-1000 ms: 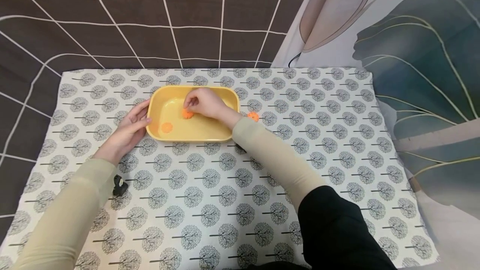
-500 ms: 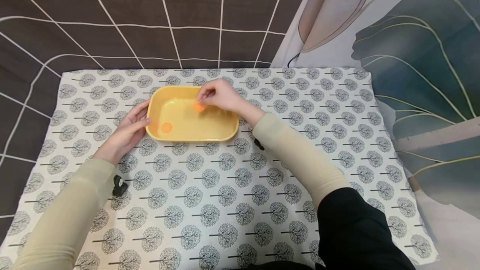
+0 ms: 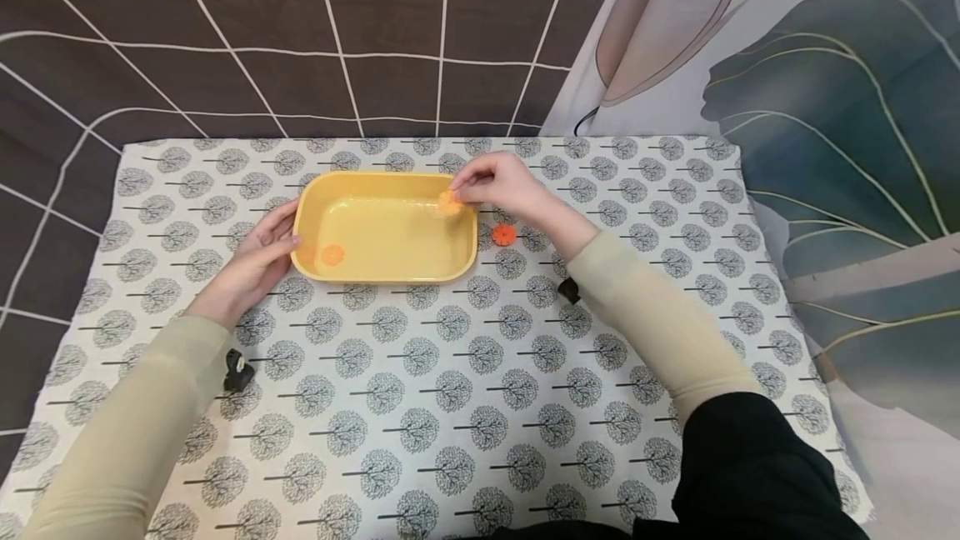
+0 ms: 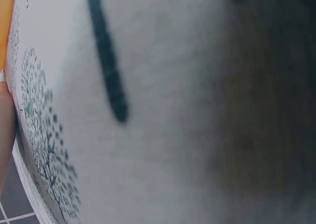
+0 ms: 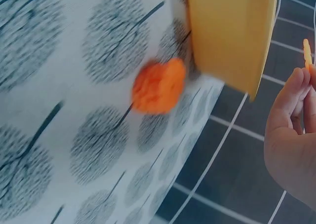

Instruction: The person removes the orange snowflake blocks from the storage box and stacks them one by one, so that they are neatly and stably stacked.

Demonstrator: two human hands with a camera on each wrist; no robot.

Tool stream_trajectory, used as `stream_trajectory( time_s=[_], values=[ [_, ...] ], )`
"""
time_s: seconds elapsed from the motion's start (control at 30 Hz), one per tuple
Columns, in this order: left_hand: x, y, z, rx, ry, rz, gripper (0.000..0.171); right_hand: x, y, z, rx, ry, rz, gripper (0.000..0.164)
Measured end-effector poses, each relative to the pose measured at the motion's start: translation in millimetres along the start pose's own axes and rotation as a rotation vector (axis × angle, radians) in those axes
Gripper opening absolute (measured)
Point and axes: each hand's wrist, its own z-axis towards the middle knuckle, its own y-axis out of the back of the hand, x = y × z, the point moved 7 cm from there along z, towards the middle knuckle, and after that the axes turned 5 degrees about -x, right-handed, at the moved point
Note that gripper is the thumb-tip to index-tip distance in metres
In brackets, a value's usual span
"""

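Observation:
A yellow rectangular tray [image 3: 375, 269] lies on the cloth. At its left end, my left hand [image 3: 251, 265] holds the rim, thumb near the front corner and fingers along the side. My right hand [image 3: 498, 186] pinches a thin orange slice with a scalloped edge [image 3: 450, 204] over the tray's right end; the right wrist view catches this slice [image 5: 307, 54] edge-on. Inside the tray, near the front left corner, lies another orange slice [image 3: 332, 255]. A deeper orange, flower-shaped slice [image 3: 503, 235] rests on the cloth just right of the tray.
The table is covered by a white cloth [image 3: 420, 432] printed with trees. A dark tiled backdrop [image 3: 390, 82] stands behind it, and a leaf-patterned curtain [image 3: 840, 107] hangs at the right. Small black devices sit at both wrists.
My right hand has moved right with the pinched slice, from the tray's middle to its right end. The slice on the cloth shows again beneath the arm. My left hand stays put.

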Motion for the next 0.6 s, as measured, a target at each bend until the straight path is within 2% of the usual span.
stream_trajectory(
  time_s=[0.33,0.5,0.6],
  values=[
    [0.0,0.8,-0.1,0.001,-0.008,-0.004,0.069,-32,36,-20,-0.037,-0.073,-0.011,0.016],
    [0.0,-0.9,1.0,0.018,-0.018,-0.005,0.068,-47,45,-28,-0.038,-0.127,-0.002,0.017],
    [0.3,-1.5,1.7,0.025,-0.024,-0.014,0.068,-53,47,-31,-0.036,-0.131,-0.007,0.019]
  ],
)
